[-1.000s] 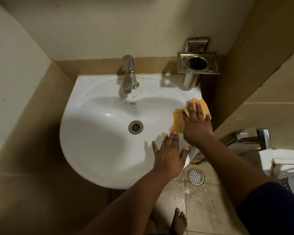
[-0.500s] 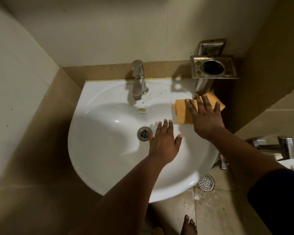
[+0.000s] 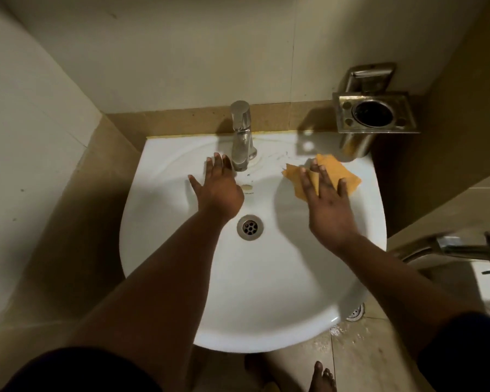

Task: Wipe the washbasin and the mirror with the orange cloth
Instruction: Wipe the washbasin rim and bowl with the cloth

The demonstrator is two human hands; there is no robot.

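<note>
While your right hand (image 3: 330, 210) lies flat with straight fingers pressing the orange cloth (image 3: 327, 174) onto the back right rim of the washbasin (image 3: 266, 292), keep that palm broad and low so the whole cloth drags across the glazed surface rather than bunching under your fingertips; your grip there is released, a flat press and not a pinch. The cloth shows beyond and beside your fingers, a soft, creased sheet with loose corners. Your left hand (image 3: 217, 188) is also released, fingers spread and holding nothing, over the back slope of the bowl with its fingertips just beside the base of the tap (image 3: 241, 137); whether they touch it is unclear. I'd judge the rim strip is best worked in overlapping strokes toward the tap. Nearer you than both hands, the bowl is smooth, white and glossy, rounded at the front, with a round metal drain (image 3: 250, 227) between your wrists. Beyond the cloth hangs a shiny steel holder (image 3: 375, 113) with a round opening, fixed to matte tiles. No mirror is in view.
</note>
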